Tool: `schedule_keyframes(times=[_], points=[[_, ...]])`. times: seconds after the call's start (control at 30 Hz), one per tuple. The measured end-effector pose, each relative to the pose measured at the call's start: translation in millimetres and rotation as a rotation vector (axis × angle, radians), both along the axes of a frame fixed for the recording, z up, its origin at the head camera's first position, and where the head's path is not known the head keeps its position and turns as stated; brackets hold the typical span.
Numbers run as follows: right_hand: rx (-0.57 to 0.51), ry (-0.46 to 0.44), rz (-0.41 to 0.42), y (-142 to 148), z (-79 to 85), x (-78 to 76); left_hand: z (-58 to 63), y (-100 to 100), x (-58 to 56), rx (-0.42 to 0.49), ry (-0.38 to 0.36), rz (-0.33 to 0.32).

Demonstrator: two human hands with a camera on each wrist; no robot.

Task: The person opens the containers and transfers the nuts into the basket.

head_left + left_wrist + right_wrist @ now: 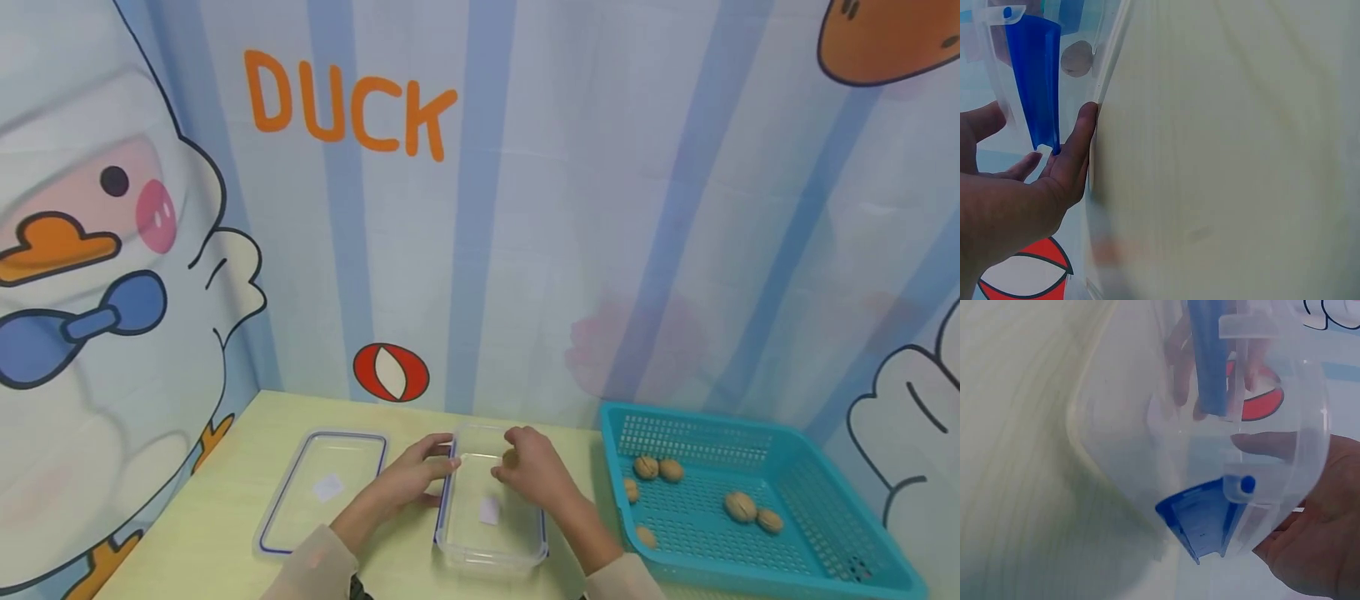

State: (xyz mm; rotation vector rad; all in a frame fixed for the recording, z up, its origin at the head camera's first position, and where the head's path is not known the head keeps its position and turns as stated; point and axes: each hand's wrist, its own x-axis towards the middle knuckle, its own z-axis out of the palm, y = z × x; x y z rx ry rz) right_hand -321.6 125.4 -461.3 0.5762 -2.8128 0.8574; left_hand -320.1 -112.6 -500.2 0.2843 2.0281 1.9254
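Observation:
A clear plastic food container (491,554) with blue side latches stands uncovered on the table in front of me. At its far left side, my left hand (408,475) grips the wall, thumb over the rim and fingers outside, around a blue latch (1038,81). My right hand (536,467) holds the far right part; in the right wrist view its thumb (1266,444) reaches over the inside while other fingers are partly hidden behind the wall. A round brown thing (1077,59) shows through the plastic in the left wrist view.
Left of the container lies a clear lid (300,521) with a blue seal and a small white label (327,487). On the right stands a turquoise basket (750,412) holding several walnuts (740,506). A printed duck curtain (555,208) rises behind the pale table (187,517).

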Motion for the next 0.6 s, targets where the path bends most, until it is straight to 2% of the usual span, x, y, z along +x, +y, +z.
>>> schedule_keyframes(times=[0.13,0.3,0.53,0.6], points=[[0.039,-0.01,-0.016,-4.2,-0.1,0.6,0.0,-0.7,-0.1,-0.001,0.003,-0.004],[0.093,0.001,0.005,-7.0,1.0,0.6,-0.2,-1.3,-0.1,0.002,0.003,-0.007],[0.049,0.024,0.108,-4.0,-2.0,-1.2,1.4,-1.1,1.1,0.011,0.0,-0.012],[0.054,0.044,0.114,-2.8,-4.1,-2.1,1.4,-0.9,1.0,0.01,0.0,-0.01]])
